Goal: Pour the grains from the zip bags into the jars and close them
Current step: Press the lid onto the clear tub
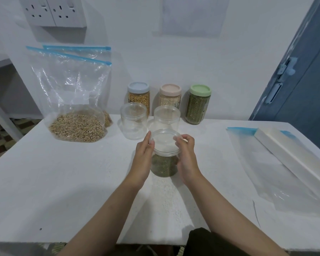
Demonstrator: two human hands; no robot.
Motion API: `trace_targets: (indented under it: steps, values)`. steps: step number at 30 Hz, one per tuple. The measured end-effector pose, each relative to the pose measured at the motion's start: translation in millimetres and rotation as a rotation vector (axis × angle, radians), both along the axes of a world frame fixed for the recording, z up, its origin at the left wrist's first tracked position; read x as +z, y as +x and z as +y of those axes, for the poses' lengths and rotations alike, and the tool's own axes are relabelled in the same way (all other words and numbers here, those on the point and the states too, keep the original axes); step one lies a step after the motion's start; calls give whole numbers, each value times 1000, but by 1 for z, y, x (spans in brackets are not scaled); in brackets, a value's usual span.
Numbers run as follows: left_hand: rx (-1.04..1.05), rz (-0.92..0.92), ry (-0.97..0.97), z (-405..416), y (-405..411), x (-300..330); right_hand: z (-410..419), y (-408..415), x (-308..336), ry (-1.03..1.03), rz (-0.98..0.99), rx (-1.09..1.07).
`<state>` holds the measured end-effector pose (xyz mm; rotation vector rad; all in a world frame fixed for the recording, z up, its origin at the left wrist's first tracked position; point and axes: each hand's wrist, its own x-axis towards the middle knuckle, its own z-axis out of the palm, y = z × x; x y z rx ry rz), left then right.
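- My left hand (143, 150) and right hand (186, 154) are both gripping the clear lid (165, 142) atop the green-grain jar (163, 166).
- Behind that jar, two empty jars (134, 123) are standing.

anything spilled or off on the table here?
Faint white specks on the table around the green-grain jar; too small to say whether they're spilled grains. The two zip bags lean against the wall but look sealed. Both hands, left and right, hold its lid level.

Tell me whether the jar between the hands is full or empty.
Partly full: dark green grains fill the lower part of the jar; the upper part under its clear lid looks empty.
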<state>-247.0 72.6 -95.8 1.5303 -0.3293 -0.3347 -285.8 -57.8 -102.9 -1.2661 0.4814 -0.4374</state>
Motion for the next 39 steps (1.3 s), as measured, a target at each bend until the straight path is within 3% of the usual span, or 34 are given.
trace_targets:
  steps: [6, 12, 34, 39]
  values:
    - [55, -11, -45, -2, -9, -2, 2, -3, 0, -83, -2, 4]
    - [60, 23, -19, -2, 3, -4, 2, -3, 3, 41, -26, 14]
    - [48, -29, -1, -1, -14, 4, 3, -1, 2, 53, -30, -5]
    - [47, -19, 3, 2, -11, 3, 4, -2, 5, -30, -30, 23]
